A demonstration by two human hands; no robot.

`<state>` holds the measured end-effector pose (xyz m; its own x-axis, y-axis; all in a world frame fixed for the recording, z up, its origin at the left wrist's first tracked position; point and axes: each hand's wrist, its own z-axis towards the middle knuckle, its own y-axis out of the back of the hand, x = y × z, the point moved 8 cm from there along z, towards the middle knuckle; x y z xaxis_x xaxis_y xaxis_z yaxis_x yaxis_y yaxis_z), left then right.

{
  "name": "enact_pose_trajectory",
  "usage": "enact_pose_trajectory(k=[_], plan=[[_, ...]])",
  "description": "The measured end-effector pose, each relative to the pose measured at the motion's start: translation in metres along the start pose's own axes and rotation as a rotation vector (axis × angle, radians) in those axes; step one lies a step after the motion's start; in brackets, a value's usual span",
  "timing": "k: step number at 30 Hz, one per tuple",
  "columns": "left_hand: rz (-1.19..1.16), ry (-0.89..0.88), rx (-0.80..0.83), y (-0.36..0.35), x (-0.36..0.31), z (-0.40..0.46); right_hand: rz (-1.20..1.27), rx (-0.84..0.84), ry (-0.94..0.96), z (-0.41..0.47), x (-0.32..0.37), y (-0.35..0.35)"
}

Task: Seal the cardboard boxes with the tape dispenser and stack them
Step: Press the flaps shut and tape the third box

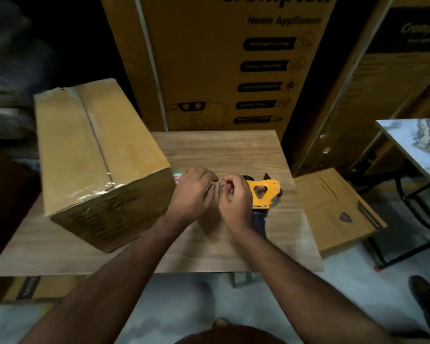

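Note:
A closed cardboard box point(94, 155) with clear tape along its top seam stands on the left of the wooden table point(233, 239). The yellow tape dispenser point(265, 192) lies on the table, right of middle, its dark handle pointing toward me. My left hand point(191, 194) and my right hand point(233, 199) are together just left of the dispenser. Their fingers are curled and pinch what looks like a strip of clear tape point(216, 188) between them; blur hides the detail. A small round green-and-pink thing point(178, 175) peeks out behind my left hand.
Tall printed cartons point(221, 60) stand against the table's far edge. A smaller cardboard box point(338, 209) sits on the floor to the right, beside a marble-topped table with black metal legs point(412, 145). Another box point(32, 286) lies under the table at the left.

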<state>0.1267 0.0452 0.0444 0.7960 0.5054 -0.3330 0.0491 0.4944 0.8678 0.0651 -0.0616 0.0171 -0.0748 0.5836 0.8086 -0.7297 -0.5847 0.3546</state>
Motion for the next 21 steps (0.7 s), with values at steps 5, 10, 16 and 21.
enact_pose_trajectory(k=[5,10,16,21], plan=[[0.231,0.181,-0.294,0.131,0.059,-0.038,0.064,0.338,0.464,0.007,0.126,-0.078],[0.385,0.522,0.046,0.142,0.143,-0.12,-0.147,0.577,0.685,-0.012,0.151,-0.156],[0.458,0.571,0.104,0.136,0.158,-0.125,-0.189,0.534,0.735,-0.016,0.142,-0.164],[0.57,0.549,0.087,0.129,0.154,-0.126,-0.411,0.454,0.871,-0.026,0.14,-0.167]])
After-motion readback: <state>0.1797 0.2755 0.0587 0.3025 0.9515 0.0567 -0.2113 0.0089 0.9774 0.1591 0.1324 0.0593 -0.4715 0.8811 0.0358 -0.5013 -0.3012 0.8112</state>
